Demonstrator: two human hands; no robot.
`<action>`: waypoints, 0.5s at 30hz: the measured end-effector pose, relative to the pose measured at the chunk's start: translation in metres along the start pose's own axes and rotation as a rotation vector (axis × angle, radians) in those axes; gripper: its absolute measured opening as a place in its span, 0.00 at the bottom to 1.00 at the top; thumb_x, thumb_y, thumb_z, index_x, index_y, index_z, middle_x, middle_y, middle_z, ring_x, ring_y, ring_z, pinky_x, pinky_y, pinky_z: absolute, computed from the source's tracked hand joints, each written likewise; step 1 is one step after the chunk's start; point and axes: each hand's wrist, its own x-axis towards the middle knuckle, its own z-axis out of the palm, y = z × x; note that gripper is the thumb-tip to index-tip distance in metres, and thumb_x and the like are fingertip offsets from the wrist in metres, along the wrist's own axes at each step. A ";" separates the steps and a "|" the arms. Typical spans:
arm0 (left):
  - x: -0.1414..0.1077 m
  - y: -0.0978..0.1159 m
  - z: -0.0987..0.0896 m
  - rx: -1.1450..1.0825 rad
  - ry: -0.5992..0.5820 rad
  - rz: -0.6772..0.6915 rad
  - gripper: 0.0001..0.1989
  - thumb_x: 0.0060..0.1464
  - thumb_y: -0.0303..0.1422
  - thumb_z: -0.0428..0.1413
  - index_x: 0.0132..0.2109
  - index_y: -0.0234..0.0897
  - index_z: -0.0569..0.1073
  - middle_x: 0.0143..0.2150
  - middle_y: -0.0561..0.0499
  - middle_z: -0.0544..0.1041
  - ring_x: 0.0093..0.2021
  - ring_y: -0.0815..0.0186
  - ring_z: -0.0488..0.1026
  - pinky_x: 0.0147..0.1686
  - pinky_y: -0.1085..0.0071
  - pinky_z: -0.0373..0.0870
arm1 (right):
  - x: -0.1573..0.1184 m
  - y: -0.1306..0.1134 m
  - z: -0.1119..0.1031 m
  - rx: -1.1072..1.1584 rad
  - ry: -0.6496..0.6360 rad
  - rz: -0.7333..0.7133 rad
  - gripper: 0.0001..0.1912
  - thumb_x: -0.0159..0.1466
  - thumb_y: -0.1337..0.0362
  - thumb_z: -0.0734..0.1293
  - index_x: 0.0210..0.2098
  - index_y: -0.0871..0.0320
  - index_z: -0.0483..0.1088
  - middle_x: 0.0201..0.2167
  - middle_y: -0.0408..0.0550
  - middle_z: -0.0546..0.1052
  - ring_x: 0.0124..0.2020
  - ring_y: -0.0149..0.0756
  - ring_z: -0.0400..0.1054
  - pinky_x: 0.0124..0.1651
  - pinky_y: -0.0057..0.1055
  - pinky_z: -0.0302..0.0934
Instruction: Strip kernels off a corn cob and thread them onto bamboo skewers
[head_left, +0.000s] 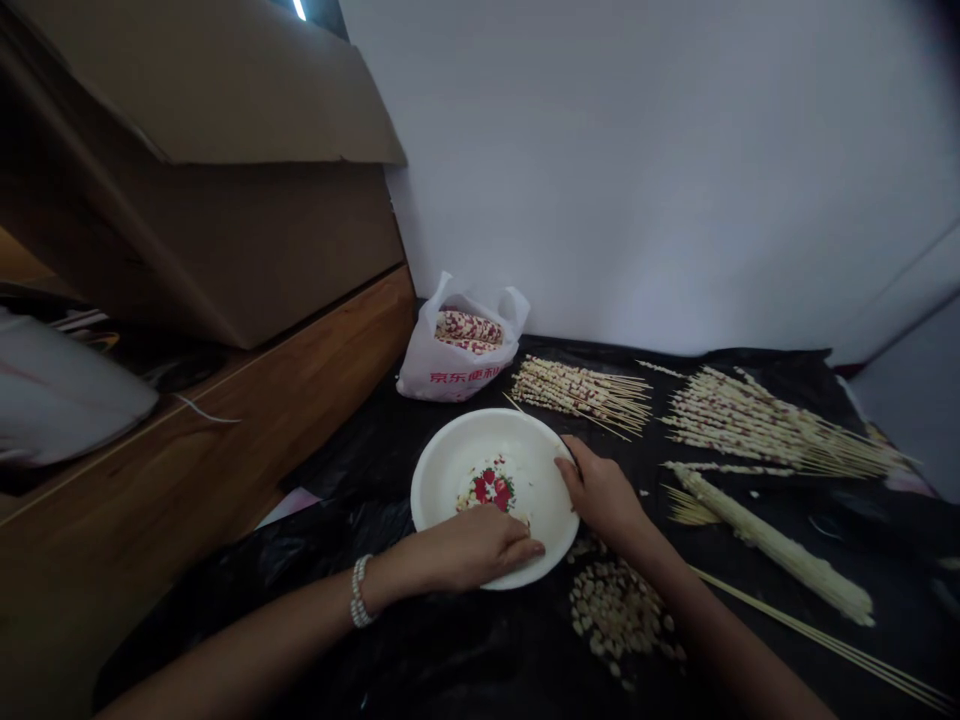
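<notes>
A white basin with a red strawberry print on its floor stands in front of me. Small pale and dark red kernels lie scattered over the print. My left hand, with a beaded bracelet at the wrist, reaches over the near rim into the basin. Its fingers curl downward and are closed; whatever they hold is hidden beneath the hand. My right hand grips the basin's right rim, thumb on the inside. Just below the basin, next to my right forearm, is a heap of small pale pieces.
Speckled corn cobs fill a white plastic bag by the wall. Kernel-threaded skewers and a larger bundle lie rightward. Nearer are a bare cob-like stick and thin sticks. A cardboard box stands left.
</notes>
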 end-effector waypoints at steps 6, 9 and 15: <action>0.026 -0.009 -0.025 -1.058 0.269 -0.151 0.24 0.59 0.50 0.51 0.23 0.38 0.60 0.17 0.59 0.55 0.16 0.75 0.45 0.16 0.75 0.41 | 0.003 0.007 -0.004 0.120 0.063 -0.017 0.19 0.67 0.58 0.58 0.54 0.56 0.69 0.40 0.56 0.81 0.44 0.49 0.75 0.43 0.37 0.62; 0.032 -0.008 -0.037 -1.400 0.319 -0.114 0.21 0.61 0.45 0.51 0.25 0.37 0.58 0.19 0.61 0.52 0.16 0.77 0.43 0.13 0.81 0.40 | 0.002 0.008 -0.014 0.208 0.099 -0.014 0.18 0.68 0.57 0.57 0.50 0.57 0.70 0.39 0.56 0.81 0.43 0.49 0.74 0.43 0.39 0.62; 0.028 -0.015 -0.043 -1.657 0.493 -0.151 0.17 0.66 0.37 0.46 0.31 0.31 0.68 0.24 0.55 0.62 0.16 0.81 0.53 0.11 0.87 0.46 | -0.009 -0.015 -0.037 0.516 -0.013 -0.070 0.22 0.70 0.50 0.50 0.47 0.56 0.68 0.21 0.41 0.73 0.20 0.36 0.68 0.27 0.31 0.62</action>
